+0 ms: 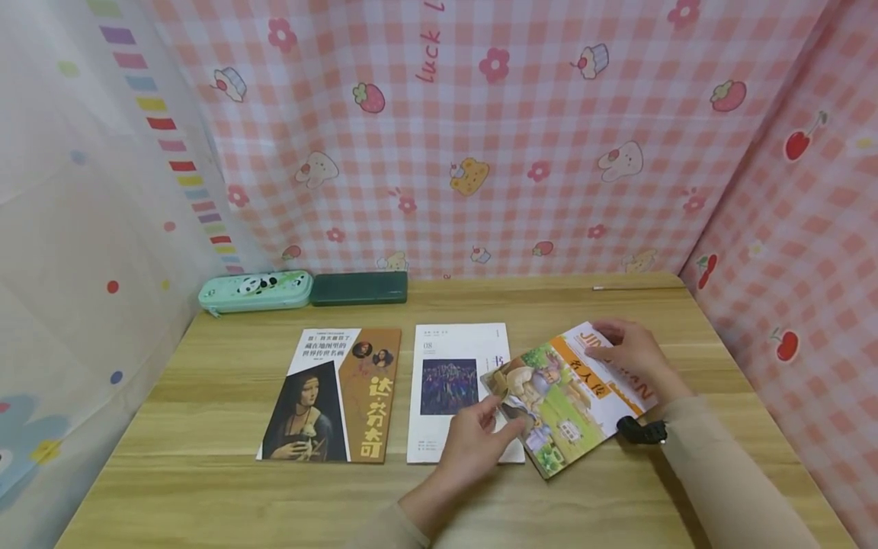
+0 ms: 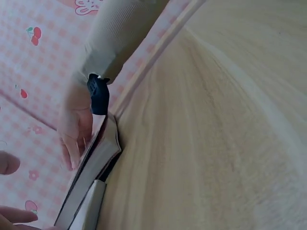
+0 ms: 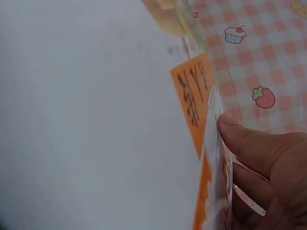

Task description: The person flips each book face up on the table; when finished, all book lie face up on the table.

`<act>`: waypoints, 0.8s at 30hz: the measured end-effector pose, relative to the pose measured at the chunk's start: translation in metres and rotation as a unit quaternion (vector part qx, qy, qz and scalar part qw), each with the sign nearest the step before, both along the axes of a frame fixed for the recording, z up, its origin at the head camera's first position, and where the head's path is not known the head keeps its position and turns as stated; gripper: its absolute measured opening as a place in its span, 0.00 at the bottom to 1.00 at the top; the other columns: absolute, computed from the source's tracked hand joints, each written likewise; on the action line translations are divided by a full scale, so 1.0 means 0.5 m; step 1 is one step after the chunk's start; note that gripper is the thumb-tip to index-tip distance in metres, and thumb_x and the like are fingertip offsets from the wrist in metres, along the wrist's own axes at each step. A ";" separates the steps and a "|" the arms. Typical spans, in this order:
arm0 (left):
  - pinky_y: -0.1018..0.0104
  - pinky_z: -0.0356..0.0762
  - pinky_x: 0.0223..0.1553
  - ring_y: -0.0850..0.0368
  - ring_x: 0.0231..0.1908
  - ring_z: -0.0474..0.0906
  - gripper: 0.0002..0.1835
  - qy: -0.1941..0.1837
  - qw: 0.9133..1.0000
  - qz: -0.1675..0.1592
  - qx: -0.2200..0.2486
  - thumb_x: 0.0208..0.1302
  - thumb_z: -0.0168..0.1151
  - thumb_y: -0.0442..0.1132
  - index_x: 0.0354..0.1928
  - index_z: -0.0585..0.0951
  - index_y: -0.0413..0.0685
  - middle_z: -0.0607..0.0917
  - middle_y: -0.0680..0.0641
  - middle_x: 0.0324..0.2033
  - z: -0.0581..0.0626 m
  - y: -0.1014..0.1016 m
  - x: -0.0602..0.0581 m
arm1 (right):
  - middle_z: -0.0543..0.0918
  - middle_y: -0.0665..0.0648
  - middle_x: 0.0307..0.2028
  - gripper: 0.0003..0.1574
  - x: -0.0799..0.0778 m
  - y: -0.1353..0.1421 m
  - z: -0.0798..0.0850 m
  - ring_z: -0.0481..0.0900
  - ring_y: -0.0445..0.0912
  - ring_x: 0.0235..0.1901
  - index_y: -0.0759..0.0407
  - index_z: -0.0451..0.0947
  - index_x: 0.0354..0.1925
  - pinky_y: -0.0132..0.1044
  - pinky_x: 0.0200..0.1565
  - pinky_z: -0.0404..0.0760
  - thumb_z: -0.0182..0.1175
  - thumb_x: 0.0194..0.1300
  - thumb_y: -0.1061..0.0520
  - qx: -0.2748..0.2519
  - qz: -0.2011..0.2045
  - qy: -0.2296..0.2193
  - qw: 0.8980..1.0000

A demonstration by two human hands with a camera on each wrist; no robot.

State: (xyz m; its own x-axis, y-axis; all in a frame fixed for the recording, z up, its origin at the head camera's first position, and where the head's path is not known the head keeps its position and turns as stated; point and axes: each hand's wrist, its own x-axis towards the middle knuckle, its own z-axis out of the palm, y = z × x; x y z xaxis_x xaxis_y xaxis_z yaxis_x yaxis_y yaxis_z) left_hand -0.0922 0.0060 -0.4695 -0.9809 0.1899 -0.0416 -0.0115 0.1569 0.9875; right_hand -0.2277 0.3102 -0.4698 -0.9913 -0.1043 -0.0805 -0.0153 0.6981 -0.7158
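My right hand (image 1: pixel 634 354) pinches the top edge of a colorful book (image 1: pixel 569 404) with orange and white bands, its thumb and fingers (image 3: pixel 249 148) on either side of that edge in the right wrist view. The book lies slanted, overlapping the right side of a white book (image 1: pixel 439 435) with a dark purple picture. At its lower left side is my left hand (image 1: pixel 473 446), thumb and fingers spread apart. In the left wrist view, that hand's thumb (image 2: pixel 7 163) stands clear above the book; whether the fingertips touch it, I cannot tell.
A brown and white book with a portrait (image 1: pixel 309 412) lies at the left. Behind it, a mint panda pencil case (image 1: pixel 257 291) and a dark green case (image 1: pixel 360 288) stand along the table's back edge. A thin stick (image 1: pixel 627 288) lies at the back right. Checked cloth (image 1: pixel 446 137) hangs behind.
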 end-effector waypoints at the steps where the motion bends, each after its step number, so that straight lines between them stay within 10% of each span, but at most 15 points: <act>1: 0.52 0.74 0.62 0.36 0.63 0.73 0.32 0.005 1.000 0.004 -0.006 0.65 0.69 0.43 0.62 0.74 0.25 0.76 0.30 0.62 0.001 -0.001 0.000 | 0.78 0.70 0.61 0.40 0.002 0.001 0.002 0.77 0.61 0.57 0.67 0.71 0.67 0.50 0.56 0.76 0.71 0.65 0.50 0.002 0.003 -0.002 1.000; 8: 0.50 0.74 0.64 0.39 0.64 0.74 0.31 0.041 0.998 0.009 -0.054 0.66 0.69 0.44 0.64 0.76 0.31 0.78 0.34 0.62 -0.002 -0.019 -0.017 | 0.79 0.72 0.57 0.43 0.025 0.023 0.021 0.76 0.63 0.55 0.72 0.67 0.68 0.56 0.56 0.76 0.69 0.66 0.49 0.028 0.022 -0.014 0.999; 24: 0.49 0.73 0.65 0.41 0.64 0.74 0.28 0.062 0.993 -0.005 -0.105 0.68 0.66 0.47 0.64 0.78 0.36 0.80 0.39 0.62 -0.002 -0.038 -0.088 | 0.82 0.53 0.28 0.33 0.086 0.078 0.026 0.79 0.43 0.26 0.70 0.79 0.48 0.38 0.31 0.78 0.68 0.66 0.40 0.113 0.046 -0.027 0.992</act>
State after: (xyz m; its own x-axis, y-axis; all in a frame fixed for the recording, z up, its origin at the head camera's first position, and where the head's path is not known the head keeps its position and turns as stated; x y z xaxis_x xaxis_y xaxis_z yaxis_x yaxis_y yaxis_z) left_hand -0.1364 -0.0129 -0.4707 -0.9791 0.1993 0.0404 0.1113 0.3589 0.9267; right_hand -0.1848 0.3493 -0.4569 -0.9720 -0.1667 -0.1655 -0.0512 0.8379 -0.5434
